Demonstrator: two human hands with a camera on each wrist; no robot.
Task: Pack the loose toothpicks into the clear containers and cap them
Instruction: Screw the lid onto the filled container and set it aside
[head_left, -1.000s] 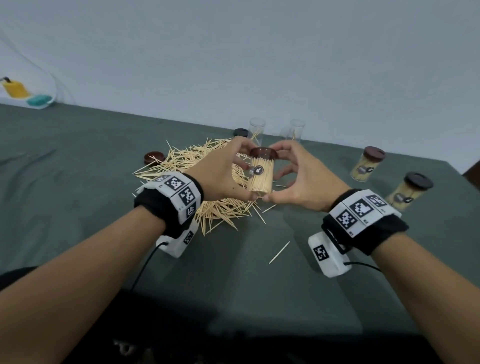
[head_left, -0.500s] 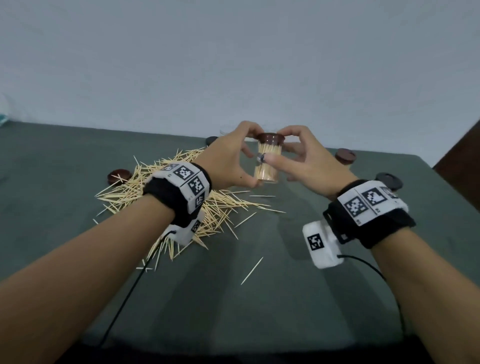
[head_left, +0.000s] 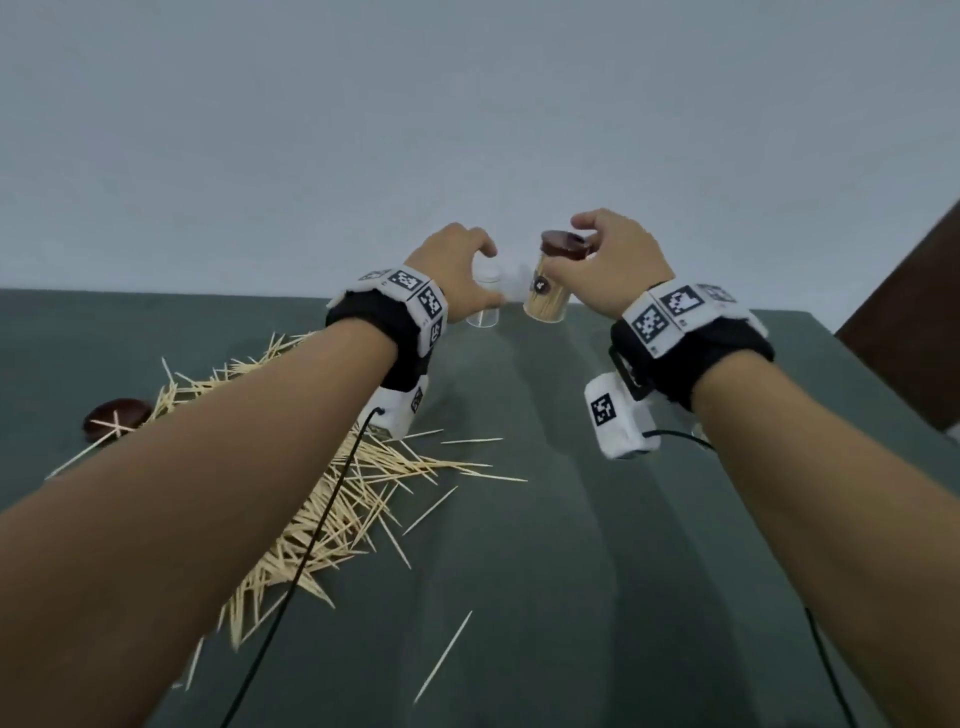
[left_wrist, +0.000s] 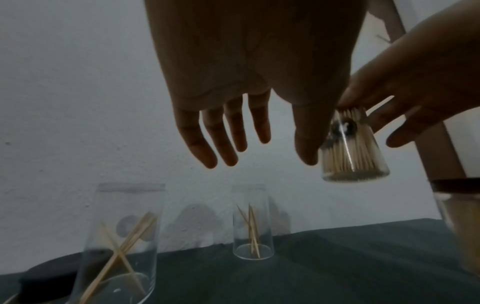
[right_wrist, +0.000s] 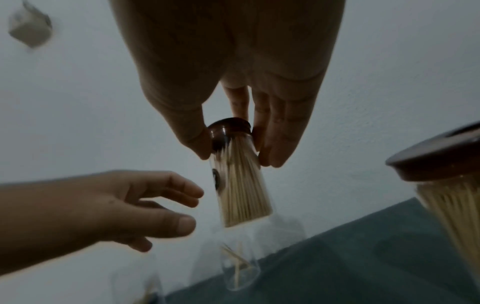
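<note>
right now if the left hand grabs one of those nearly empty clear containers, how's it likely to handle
Probably very light: the clear container holds only a few toothpicks. It stands tall and narrow, so a sideways nudge from the left hand could tip it. Its smooth wall may be slippery.

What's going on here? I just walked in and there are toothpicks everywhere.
A person is packing toothpicks into clear containers. The right hand holds a full, capped container by its brown cap, above the green table. The left hand is open, reaching toward two nearly empty containers at the back. A pile of loose toothpicks is unpacked.
</note>
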